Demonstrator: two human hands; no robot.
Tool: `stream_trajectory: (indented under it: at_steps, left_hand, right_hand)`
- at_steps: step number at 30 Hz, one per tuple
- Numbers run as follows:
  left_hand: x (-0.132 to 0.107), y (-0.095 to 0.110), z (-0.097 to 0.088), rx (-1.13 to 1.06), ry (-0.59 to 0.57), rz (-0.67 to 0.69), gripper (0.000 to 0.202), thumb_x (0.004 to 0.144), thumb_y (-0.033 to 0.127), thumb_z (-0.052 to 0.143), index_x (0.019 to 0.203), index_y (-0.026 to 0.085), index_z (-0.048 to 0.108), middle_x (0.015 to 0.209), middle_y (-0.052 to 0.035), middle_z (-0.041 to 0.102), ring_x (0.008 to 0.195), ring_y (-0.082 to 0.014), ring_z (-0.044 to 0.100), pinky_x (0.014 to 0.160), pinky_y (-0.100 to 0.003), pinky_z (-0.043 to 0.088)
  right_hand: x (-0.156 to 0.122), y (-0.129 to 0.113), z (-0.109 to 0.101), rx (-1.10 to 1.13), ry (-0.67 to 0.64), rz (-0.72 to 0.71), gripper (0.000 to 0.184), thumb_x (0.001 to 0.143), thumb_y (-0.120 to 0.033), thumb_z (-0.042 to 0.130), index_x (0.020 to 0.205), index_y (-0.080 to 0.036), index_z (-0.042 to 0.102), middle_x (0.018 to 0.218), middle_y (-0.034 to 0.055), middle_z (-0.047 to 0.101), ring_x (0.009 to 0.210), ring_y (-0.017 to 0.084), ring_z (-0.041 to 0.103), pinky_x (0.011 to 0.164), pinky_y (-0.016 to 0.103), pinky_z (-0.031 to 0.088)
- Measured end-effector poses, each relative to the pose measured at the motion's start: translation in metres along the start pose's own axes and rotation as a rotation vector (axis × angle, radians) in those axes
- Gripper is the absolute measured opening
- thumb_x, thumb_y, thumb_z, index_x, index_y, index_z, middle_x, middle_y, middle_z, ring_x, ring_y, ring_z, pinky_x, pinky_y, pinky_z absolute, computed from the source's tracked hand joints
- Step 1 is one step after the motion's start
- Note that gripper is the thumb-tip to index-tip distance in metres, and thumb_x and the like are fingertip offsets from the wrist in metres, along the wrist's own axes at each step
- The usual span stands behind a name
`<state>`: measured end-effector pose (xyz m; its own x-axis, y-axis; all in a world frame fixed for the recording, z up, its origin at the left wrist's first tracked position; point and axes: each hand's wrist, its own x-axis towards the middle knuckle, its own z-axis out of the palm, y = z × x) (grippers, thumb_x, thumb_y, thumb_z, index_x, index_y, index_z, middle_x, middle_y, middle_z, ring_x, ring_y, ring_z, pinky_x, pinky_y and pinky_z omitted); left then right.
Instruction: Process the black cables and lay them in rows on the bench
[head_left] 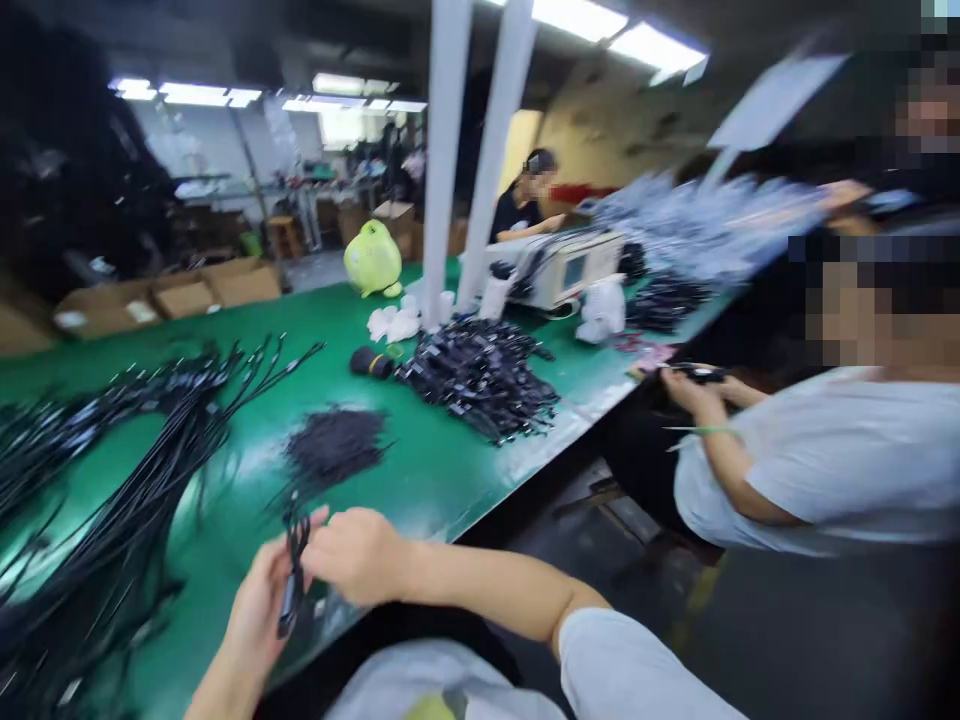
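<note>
**Black cable held in both hands at the table edge**

Left hand (259, 610) was closed around the black cable (295, 560), with its plug end (287, 612) sticking out below the fist. Right hand (360, 555) came across from the side, its fingertips (319, 520) at the cable near the top; clamped or only touching, cannot tell. Hands were close together, cable between them. Long bundle of black cables (127, 470) lay just left on the green table (420, 490), small black pile (334, 445) ahead, bigger tangled heap (480, 380) beyond. Co-worker's hands (694, 385) held a black part (701, 373) at the table edge, well apart
</note>
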<state>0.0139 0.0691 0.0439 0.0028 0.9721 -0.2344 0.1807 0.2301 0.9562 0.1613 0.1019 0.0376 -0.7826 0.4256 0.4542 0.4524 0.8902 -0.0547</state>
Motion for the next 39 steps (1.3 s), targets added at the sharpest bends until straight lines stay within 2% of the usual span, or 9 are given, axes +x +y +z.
stream_trajectory:
  at_steps: [5, 8, 12, 16, 20, 23, 26, 30, 39]
  left_hand:
    - [-0.015, 0.011, -0.022, -0.152, -0.005, 0.171, 0.063, 0.09, 0.058, 0.04, 0.054, 0.014, 0.068, 0.083, -0.0092, 0.062, 0.075, -0.017, 0.058, 0.07, -0.027, 0.049]
    - [-0.024, -0.002, -0.009, 0.039, 0.103, 0.251, 0.037, 0.081, 0.05, 0.063, 0.096, 0.018, 0.074, 0.116, -0.0091, 0.058, 0.104, -0.0218, 0.056, 0.093, -0.032, 0.045]
    - [-0.027, -0.027, 0.02, -0.151, 0.065, 0.194, 0.057, 0.092, 0.051, 0.047, 0.142, 0.023, 0.042, 0.143, -0.011, 0.046, 0.128, -0.0262, 0.046, 0.106, -0.042, 0.039]
    - [-0.022, -0.044, 0.029, -0.134, 0.068, 0.229, 0.055, 0.094, 0.049, 0.044, 0.142, 0.022, 0.041, 0.145, -0.0107, 0.046, 0.133, -0.0276, 0.043, 0.108, -0.043, 0.039]
    - [-0.021, -0.049, 0.022, 0.033, 0.135, 0.281, 0.051, 0.09, 0.046, 0.054, 0.133, 0.018, 0.053, 0.137, -0.0126, 0.054, 0.129, -0.0281, 0.047, 0.112, -0.045, 0.033]
    - [-0.019, -0.05, 0.022, -0.194, 0.015, 0.155, 0.052, 0.09, 0.044, 0.054, 0.136, 0.02, 0.05, 0.139, -0.012, 0.052, 0.124, -0.0283, 0.053, 0.104, -0.045, 0.043]
    - [-0.014, -0.05, 0.03, -0.449, 0.002, 0.103, 0.051, 0.09, 0.04, 0.055, 0.138, 0.024, 0.047, 0.145, -0.008, 0.048, 0.133, -0.0264, 0.045, 0.11, -0.042, 0.036]
    - [-0.007, -0.04, 0.041, -0.689, 0.051, 0.038, 0.051, 0.087, 0.038, 0.06, 0.137, 0.028, 0.05, 0.152, -0.0005, 0.039, 0.143, -0.021, 0.028, 0.119, -0.034, 0.02]
    - [0.002, -0.03, 0.05, -0.94, 0.046, -0.15, 0.044, 0.09, 0.045, 0.056, 0.125, 0.019, 0.061, 0.133, -0.0089, 0.061, 0.136, -0.023, 0.042, 0.117, -0.038, 0.025]
  right_hand:
    - [-0.013, 0.003, 0.009, 0.159, 0.009, 0.043, 0.029, 0.098, -0.025, 0.037, 0.081, -0.018, 0.06, 0.074, 0.0028, 0.059, 0.071, 0.015, 0.047, 0.064, 0.028, 0.03]
    - [-0.014, 0.016, 0.012, 0.112, 0.068, 0.157, 0.031, 0.098, -0.022, 0.037, 0.079, -0.017, 0.059, 0.072, 0.0038, 0.058, 0.069, 0.016, 0.044, 0.064, 0.029, 0.028]
    - [-0.007, 0.01, 0.006, 0.19, 0.125, 0.342, 0.031, 0.098, -0.025, 0.038, 0.075, -0.017, 0.057, 0.072, 0.0043, 0.057, 0.071, 0.015, 0.044, 0.066, 0.028, 0.029]
    - [-0.002, 0.003, 0.013, 0.926, 0.125, 0.661, 0.035, 0.095, -0.039, 0.04, 0.067, -0.018, 0.047, 0.063, -0.0002, 0.047, 0.057, 0.011, 0.039, 0.057, 0.024, 0.03]
    - [-0.008, 0.013, 0.02, 1.639, -0.224, 0.826, 0.044, 0.085, -0.058, 0.046, 0.062, -0.021, 0.037, 0.05, -0.0091, 0.02, 0.041, 0.007, 0.014, 0.04, 0.023, 0.019]
    - [-0.015, 0.016, 0.015, 1.371, -0.15, 0.833, 0.04, 0.086, -0.054, 0.047, 0.066, -0.019, 0.047, 0.055, -0.0042, 0.037, 0.046, 0.009, 0.032, 0.046, 0.023, 0.033]
    - [-0.02, 0.005, 0.011, 0.78, 0.061, 0.735, 0.037, 0.09, -0.047, 0.046, 0.105, -0.016, 0.059, 0.101, 0.0104, 0.06, 0.088, 0.019, 0.057, 0.08, 0.034, 0.049]
    - [-0.022, -0.018, 0.022, 0.462, 0.049, 0.536, 0.06, 0.097, -0.044, 0.032, 0.148, -0.012, 0.026, 0.141, 0.0177, 0.042, 0.126, 0.027, 0.044, 0.101, 0.043, 0.043]
    - [-0.028, -0.002, 0.053, 0.084, 0.031, 0.398, 0.046, 0.1, -0.027, 0.032, 0.138, -0.006, 0.046, 0.098, 0.0152, 0.067, 0.09, 0.022, 0.058, 0.075, 0.032, 0.052]
